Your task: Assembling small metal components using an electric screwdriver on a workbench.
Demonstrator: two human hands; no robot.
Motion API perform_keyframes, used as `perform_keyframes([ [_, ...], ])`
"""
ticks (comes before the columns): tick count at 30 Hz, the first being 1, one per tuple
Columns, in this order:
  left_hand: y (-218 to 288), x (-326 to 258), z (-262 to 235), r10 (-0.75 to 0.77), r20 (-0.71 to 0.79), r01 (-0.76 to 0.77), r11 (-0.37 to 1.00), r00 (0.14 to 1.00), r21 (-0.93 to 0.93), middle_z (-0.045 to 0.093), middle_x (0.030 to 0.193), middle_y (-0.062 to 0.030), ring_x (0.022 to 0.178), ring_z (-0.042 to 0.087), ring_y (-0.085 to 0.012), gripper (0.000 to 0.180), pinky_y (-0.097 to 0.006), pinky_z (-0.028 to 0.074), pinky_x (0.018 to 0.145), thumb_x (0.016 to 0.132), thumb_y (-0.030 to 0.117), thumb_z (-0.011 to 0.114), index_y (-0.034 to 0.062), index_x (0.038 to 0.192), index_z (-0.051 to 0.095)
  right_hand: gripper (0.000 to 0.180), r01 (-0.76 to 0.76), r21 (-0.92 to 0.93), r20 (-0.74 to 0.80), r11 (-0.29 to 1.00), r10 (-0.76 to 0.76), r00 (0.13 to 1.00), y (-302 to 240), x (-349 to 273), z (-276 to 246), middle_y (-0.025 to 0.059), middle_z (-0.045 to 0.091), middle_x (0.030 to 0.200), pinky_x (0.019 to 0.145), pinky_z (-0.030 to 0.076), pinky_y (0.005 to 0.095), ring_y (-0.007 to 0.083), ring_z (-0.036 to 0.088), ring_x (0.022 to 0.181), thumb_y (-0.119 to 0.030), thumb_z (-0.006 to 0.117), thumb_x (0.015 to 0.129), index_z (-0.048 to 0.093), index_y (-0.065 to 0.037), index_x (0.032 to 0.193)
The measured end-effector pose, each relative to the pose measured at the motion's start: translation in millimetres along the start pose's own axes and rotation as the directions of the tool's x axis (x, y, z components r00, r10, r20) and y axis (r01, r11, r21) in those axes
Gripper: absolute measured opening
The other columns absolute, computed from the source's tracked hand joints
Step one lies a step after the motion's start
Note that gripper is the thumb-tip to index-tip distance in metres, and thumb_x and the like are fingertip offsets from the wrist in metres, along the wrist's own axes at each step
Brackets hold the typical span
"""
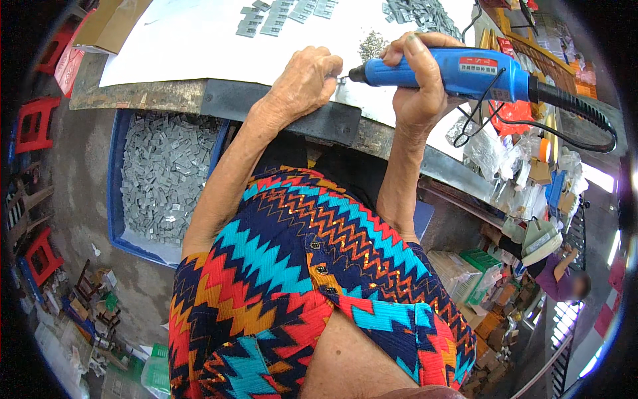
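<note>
My right hand (423, 83) is wrapped round a blue electric screwdriver (482, 70), which lies nearly level with its dark tip pointing left. A black cable runs from its back end. Just left of that tip, my left hand (302, 83) is closed in a pinch above the front edge of the white-covered table (193, 46). Whatever its fingers hold is mostly hidden. A small heap of tiny dark screws or similar bits (373, 45) lies beyond the screwdriver. Farther off are rows of flat grey pieces (276, 23) and a loose pile of grey parts (422, 18).
Below the table at left stands a blue bin (115, 193) full of small grey parts (166, 176). A dark metal strip (232, 100) edges the table. Plastic bags (488, 143) and a hanging wire loop are at right. Another person (561, 282) is at far right.
</note>
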State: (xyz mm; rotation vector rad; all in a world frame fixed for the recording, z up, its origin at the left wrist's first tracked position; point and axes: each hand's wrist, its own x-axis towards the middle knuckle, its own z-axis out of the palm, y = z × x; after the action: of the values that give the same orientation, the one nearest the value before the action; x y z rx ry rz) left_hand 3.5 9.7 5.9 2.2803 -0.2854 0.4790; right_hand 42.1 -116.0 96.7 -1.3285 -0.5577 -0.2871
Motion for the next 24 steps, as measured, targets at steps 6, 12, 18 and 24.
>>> perform_keyframes([
  [6, -1.4, 0.1, 1.8, 0.002, -0.001, -0.002, 1.000, 1.000, -0.010, 0.051, 0.068, -0.0111, 0.071, 0.051, -0.0262, 0.009, -0.037, 0.041, 0.069, 0.067, 0.004, 0.055, -0.0007, 0.074, 0.054, 0.013, -0.016, 0.023, 0.005, 1.000, 0.016, 1.000, 1.2, -0.5, 1.8, 0.0130, 0.054, 0.059, 0.055, 0.049, 0.0327, 0.0193, 0.055, 0.051, -0.001, 0.056, 0.069, 0.050, 0.002, 0.080],
  [12, -0.8, -0.4, 2.6, 0.009, -0.009, -0.009, 1.000, 1.000, -0.010, 0.051, 0.068, -0.0111, 0.070, 0.051, -0.0263, 0.009, -0.037, 0.042, 0.068, 0.067, 0.004, 0.055, -0.0006, 0.074, 0.054, 0.013, 0.003, -0.007, 0.031, 1.000, -0.003, 1.000, 0.1, -1.7, 5.3, 0.0124, 0.055, 0.059, 0.055, 0.049, 0.0330, 0.0190, 0.056, 0.052, -0.001, 0.056, 0.070, 0.050, 0.003, 0.081],
  [18, -0.4, -1.8, 3.2, 0.009, -0.030, -0.009, 1.000, 0.999, 0.000, 0.051, 0.068, -0.0110, 0.069, 0.051, -0.0260, 0.008, -0.037, 0.041, 0.067, 0.067, 0.005, 0.054, -0.0001, 0.074, 0.054, 0.012, -0.016, -0.009, 0.042, 1.000, 0.016, 0.999, 1.8, -2.1, 2.8, 0.0123, 0.055, 0.059, 0.055, 0.050, 0.0328, 0.0188, 0.056, 0.052, -0.001, 0.057, 0.070, 0.051, 0.003, 0.080],
  [24, -0.9, -2.0, 2.3, 0.020, -0.030, -0.020, 1.000, 0.999, -0.001, 0.050, 0.068, -0.0107, 0.069, 0.050, -0.0257, 0.009, -0.037, 0.041, 0.068, 0.066, 0.004, 0.055, 0.0003, 0.074, 0.053, 0.012, 0.038, -0.074, 0.049, 0.997, -0.034, 0.998, 1.3, -4.3, 2.3, 0.0122, 0.055, 0.059, 0.054, 0.048, 0.0315, 0.0181, 0.056, 0.052, -0.001, 0.057, 0.070, 0.052, 0.002, 0.080],
])
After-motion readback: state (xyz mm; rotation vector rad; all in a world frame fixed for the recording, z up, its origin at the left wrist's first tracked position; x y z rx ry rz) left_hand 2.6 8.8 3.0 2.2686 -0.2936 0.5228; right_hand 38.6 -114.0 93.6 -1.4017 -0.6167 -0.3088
